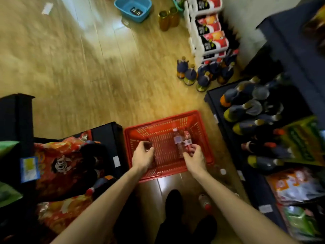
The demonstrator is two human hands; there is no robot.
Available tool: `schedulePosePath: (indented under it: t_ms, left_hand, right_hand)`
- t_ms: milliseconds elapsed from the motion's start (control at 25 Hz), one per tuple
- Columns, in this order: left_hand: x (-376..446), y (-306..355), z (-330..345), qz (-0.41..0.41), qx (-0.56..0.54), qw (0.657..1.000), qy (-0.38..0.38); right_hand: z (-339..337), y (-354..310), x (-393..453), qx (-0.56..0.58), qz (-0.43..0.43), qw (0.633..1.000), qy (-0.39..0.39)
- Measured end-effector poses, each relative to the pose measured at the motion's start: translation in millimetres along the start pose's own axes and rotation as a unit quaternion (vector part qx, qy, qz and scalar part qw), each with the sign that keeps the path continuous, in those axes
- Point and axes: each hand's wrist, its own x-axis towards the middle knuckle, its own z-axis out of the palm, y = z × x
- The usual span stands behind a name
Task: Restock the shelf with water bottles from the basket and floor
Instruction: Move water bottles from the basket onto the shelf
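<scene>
Shop aisle, glossy wood-plank floor (88, 71), dark shelving on both sides. Red slotted plastic shopping basket (139, 132) sits on the floor in front of the person, between the left dark shelf unit (105, 131) and the right dark shelf unit (219, 124). Two clear plastic water bottles with red-and-white labels (179, 140) lie side by side in the right half of the basket, caps pointing away. Right hand (194, 156) reaches into the basket, fingers curled round the base of the right-hand bottle, pinching it. Left hand (142, 153) is over the basket's left half, fingers curled; blur makes it unclear whether it holds anything, cannot tell. Another small bottle with a red cap (204, 202) lies on the floor near the person's dark shoe (173, 199). Right shelf holds dark bottles with yellow bases (246, 110) lying on their sides, snack bags below. Left shelf holds red printed snack bags (65, 162). Farther off on the floor: a cluster of dark upright bottles (193, 76), white juice cartons stacked (209, 32), and a blue plastic tub (132, 7).
</scene>
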Motion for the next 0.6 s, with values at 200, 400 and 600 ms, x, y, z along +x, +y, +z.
schedulePosePath:
  t_ms: [200, 400, 600]
  left_hand:
    - [68.2, -74.3, 68.5, -0.039, 0.034, 0.998, -0.027]
    - [138.9, -129.0, 108.7, -0.071, 0.059, 0.996, 0.007]
    - [204.5, -192.1, 145.6, -0.116, 0.074, 0.989, 0.047]
  right_hand:
    - [48.7, 64.3, 92.9, -0.029, 0.010, 0.999, -0.031]
    - [82.3, 111.9, 180.2, -0.092, 0.012, 0.993, -0.071]
    - [124.5, 154.1, 257.1, -0.163, 0.011, 0.979, -0.124]
